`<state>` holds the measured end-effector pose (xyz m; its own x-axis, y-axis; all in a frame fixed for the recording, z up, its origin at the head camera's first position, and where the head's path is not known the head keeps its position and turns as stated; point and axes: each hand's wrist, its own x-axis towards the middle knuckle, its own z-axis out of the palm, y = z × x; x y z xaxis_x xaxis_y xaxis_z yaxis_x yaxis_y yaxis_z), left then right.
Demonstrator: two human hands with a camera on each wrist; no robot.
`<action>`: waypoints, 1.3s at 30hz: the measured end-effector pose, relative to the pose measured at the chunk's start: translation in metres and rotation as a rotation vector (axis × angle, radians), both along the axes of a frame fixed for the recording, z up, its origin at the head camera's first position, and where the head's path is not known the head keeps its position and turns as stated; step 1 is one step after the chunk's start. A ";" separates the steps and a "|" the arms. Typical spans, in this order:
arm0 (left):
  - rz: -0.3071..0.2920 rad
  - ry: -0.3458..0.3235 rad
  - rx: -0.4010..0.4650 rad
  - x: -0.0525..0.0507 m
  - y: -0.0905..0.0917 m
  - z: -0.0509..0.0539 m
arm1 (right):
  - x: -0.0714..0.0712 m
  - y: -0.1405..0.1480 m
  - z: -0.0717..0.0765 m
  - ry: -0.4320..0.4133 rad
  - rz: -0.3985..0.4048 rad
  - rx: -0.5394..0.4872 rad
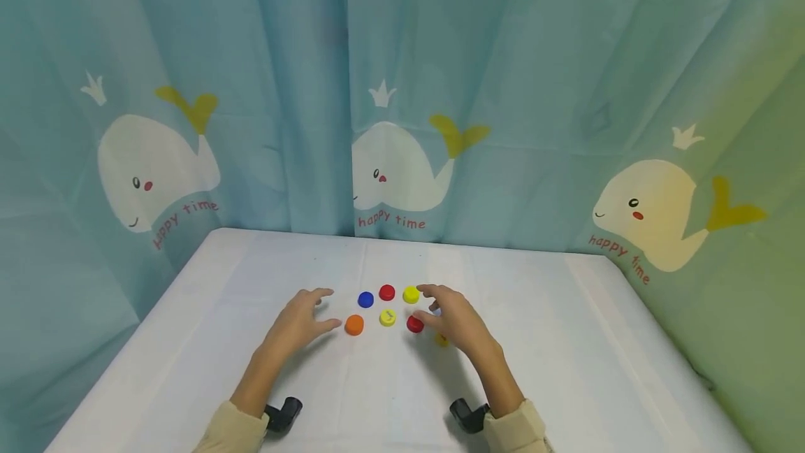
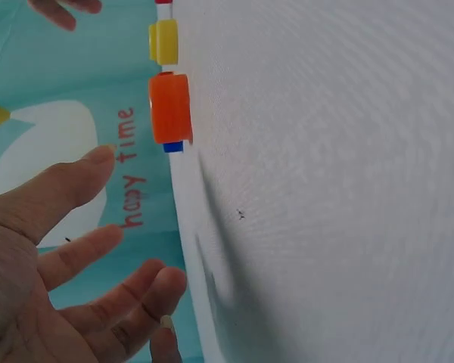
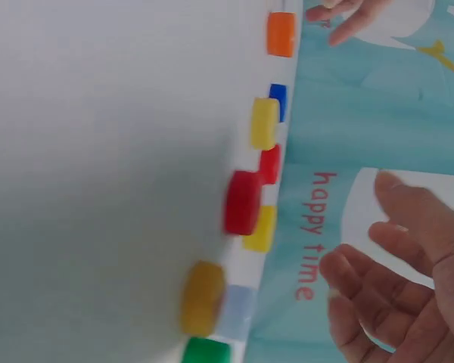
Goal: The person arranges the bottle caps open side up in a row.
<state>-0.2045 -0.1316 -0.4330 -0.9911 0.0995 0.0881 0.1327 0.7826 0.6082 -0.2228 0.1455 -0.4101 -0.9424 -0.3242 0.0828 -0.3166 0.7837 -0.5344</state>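
Several round, coloured plastic caps lie in two loose rows on the white table (image 1: 585, 369). My left hand (image 1: 297, 321) hovers left of them, fingers apart, thumb near the orange cap (image 1: 354, 325) without touching it. The blue cap (image 1: 366, 300) and a red cap (image 1: 386, 292) lie further back; a marked yellow cap (image 1: 387, 317) sits mid-group. Above the right side hangs my right hand (image 1: 460, 319), fingers loosely bent and holding nothing. It partly covers a second red cap (image 1: 414, 325) and an amber cap (image 3: 203, 299). A green cap (image 3: 206, 351) shows in the right wrist view.
Behind the table hangs a blue-green curtain (image 1: 308, 89) printed with white whales. Black wrist-worn devices, one at the left wrist (image 1: 284, 414) and one at the right (image 1: 468, 416), extend inward from the sleeves. A pale blue piece (image 3: 236, 311) stands beside the amber cap.
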 end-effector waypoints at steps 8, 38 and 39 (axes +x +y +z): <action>-0.027 0.004 0.014 -0.004 -0.001 -0.006 | -0.003 -0.013 0.009 0.016 0.017 -0.042; -0.163 -0.105 -0.016 0.009 0.009 0.006 | 0.021 -0.066 -0.020 -0.243 0.234 -0.138; -0.172 -0.106 -0.022 0.009 0.009 0.005 | 0.022 -0.066 -0.020 -0.258 0.236 -0.143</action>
<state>-0.1951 -0.1227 -0.4283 -0.9631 0.2686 -0.0197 0.2015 0.7672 0.6090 -0.2012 0.0794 -0.4306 -0.8386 -0.5376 -0.0878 -0.3203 0.6170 -0.7188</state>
